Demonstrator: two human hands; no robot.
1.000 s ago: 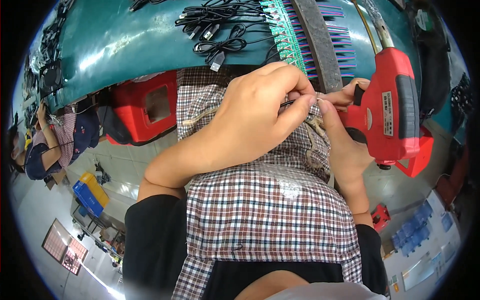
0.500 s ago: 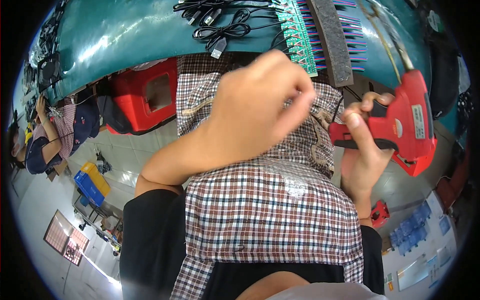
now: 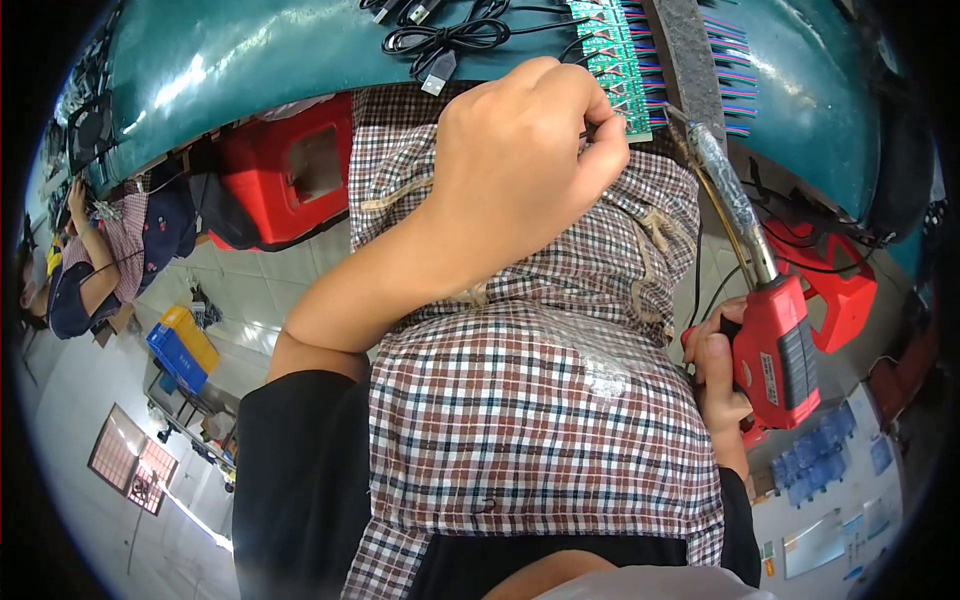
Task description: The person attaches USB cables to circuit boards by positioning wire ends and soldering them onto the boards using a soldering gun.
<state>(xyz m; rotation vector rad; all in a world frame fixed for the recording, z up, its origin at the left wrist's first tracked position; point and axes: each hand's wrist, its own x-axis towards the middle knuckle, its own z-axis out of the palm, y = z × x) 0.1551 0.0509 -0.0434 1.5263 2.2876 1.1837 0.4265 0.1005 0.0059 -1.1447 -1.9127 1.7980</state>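
Observation:
My left hand (image 3: 520, 150) is closed, thumb and forefinger drawn together beside the near end of a green strip of circuit boards (image 3: 612, 70). Whatever the fingers pinch is hidden. My right hand (image 3: 718, 365) grips a red soldering gun (image 3: 778, 350) by its handle. The gun's metal barrel (image 3: 728, 175) points up and left, its tip close to the near end of the boards, with a thin solder guide tube alongside. Black USB cables (image 3: 450, 38) run to the boards' left edge. Multicoloured wires (image 3: 735, 85) stick out on the right, beneath a dark bar (image 3: 690, 60).
The boards and cables lie on a green-topped table (image 3: 260, 50). Below it stands a red plastic stool (image 3: 290, 175), and another red stool (image 3: 840, 290) is at the right. Further left, a person (image 3: 100, 250) works at the table. A checked apron (image 3: 540, 420) covers my lap.
My right hand has drawn down toward me, swinging the soldering gun's tip left to the near end of the boards. My left hand has moved slightly up, close to the boards.

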